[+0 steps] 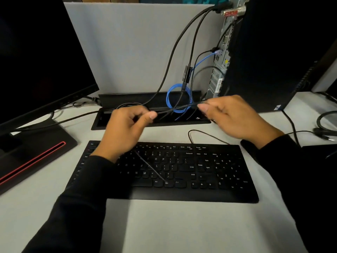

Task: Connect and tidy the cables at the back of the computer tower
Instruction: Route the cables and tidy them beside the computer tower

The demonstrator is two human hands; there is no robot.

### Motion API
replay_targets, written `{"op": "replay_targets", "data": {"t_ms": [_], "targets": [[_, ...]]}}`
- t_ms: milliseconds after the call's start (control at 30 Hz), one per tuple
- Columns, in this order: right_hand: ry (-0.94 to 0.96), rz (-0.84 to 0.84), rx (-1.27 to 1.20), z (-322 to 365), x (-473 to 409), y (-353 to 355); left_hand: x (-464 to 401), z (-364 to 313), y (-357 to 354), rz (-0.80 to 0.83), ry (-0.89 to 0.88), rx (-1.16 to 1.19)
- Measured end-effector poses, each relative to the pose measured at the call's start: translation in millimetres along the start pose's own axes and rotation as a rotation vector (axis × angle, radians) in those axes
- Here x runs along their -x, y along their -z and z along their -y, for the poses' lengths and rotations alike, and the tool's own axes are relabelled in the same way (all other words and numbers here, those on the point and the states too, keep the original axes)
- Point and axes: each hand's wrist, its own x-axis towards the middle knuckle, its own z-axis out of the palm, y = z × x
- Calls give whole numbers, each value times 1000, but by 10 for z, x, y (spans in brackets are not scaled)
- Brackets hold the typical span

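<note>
Two hands hold one thin black cable (175, 108) stretched between them above the far edge of a black keyboard (164, 172). Left hand (125, 128): fingers curled, thumb and forefinger pinching the cable's left portion. Right hand (235, 117): fingers curled, thumb tip pressed on the cable's right portion. Both forearms wear dark sleeves.

Computer tower (264, 52): upright at far right on the white table (182, 225), its perforated metal back panel turned left toward a grey partition (127, 42). Several black cables are plugged into this panel; a blue network cable (179, 98) is plugged in at mid height, falls to a coiled loop, and ends over the open cable tray (113, 123), a black recessed slot in the table just beyond the hands. A small black adapter block (187, 74) hangs in line on one black lead above the coil. A white barcode sticker sits low on the back panel; its print is too small to read.

Keyboard legends legible: Alt, Ctrl, Enter, Shift, Delete, Backspace, Home, End, PgUp, PgDn, with digits on the numeric pad. No brand name is readable. A thin strand lies diagonally across the keys.

Monitor (36, 61): dark screen at far left, on a black stand with a red stripe (34, 161).
</note>
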Motion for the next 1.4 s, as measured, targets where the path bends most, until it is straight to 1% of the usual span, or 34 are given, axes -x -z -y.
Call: {"op": "replay_targets", "data": {"t_ms": [67, 100, 167, 200, 233, 267, 300, 333, 400, 433, 467, 533, 600, 633, 667, 700, 767, 800, 867, 933, 1000, 1033, 1067, 1133, 1200, 1300, 1367, 1400], "targets": [[-218, -110, -217, -163, 19, 100, 2, 141, 108, -96, 119, 176], [-295, -180, -297, -254, 37, 140, 3, 204, 163, -145, 172, 277], [-393, -358, -347, -387, 67, 220, 5, 282, 257, -192, 224, 406], [-438, -424, -345, -429, 80, 249, 7, 299, 281, -196, 227, 422], [-480, -448, -336, -477, 85, 260, 10, 303, 292, -193, 227, 431], [-533, -411, -322, -504, 85, 252, 13, 293, 288, -186, 223, 454], [-589, -336, -309, -513, 80, 237, 10, 274, 276, -179, 215, 495], [-642, -225, -251, -501, 76, 224, 5, 243, 256, -168, 208, 536], [-729, 2, -26, -360, 48, 237, -19, 157, 199, -147, 192, 515], [-711, 61, 98, -263, 35, 247, -33, 97, 158, -140, 166, 439], [-658, 66, 181, -147, 18, 258, -44, 28, 102, -130, 124, 340], [-483, -17, 230, 172, 5, 233, -47, -133, -53, -79, 35, 191], [-175, -111, 265, 488, 43, 101, -24, -273, -220, 5, -29, 118], [-19, -115, 310, 610, 63, 14, -15, -318, -288, 46, -49, 107], [100, -77, 326, 662, 80, -64, -5, -350, -339, 80, -63, 111], [170, -3, 288, 684, 80, -119, 2, -374, -364, 97, -73, 129], [136, 116, 90, 624, 46, -139, -1, -387, -320, 90, -69, 200], [101, 109, 10, 563, 21, -130, -6, -379, -274, 68, -48, 230], [50, -18, -53, 429, -14, -86, -23, -325, -205, 37, 26, 230], [-1, -206, -72, 295, -28, -11, -11, -230, -175, 69, 150, 296], [-92, -377, -63, 143, -27, 54, 14, -156, -204, 119, 294, 513], [-143, -424, -45, 74, -25, 54, 30, -142, -242, 140, 343, 611], [-191, -435, -22, 6, -25, 21, 42, -146, -287, 159, 373, 685], [-258, -393, 19, -126, -24, -102, 52, -221, -373, 202, 402, 845], [-272, -305, 57, -185, -11, -230, 39, -318, -417, 244, 419, 1056], [-222, -106, 66, -151, -8, -307, -42, -447, -397, 264, 346, 1345], [-122, 33, 77, -50, 0, -322, -118, -501, -375, 226, 278, 1429], [-70, 81, 95, 17, 0, -320, -164, -529, -383, 197, 254, 1408]]}}
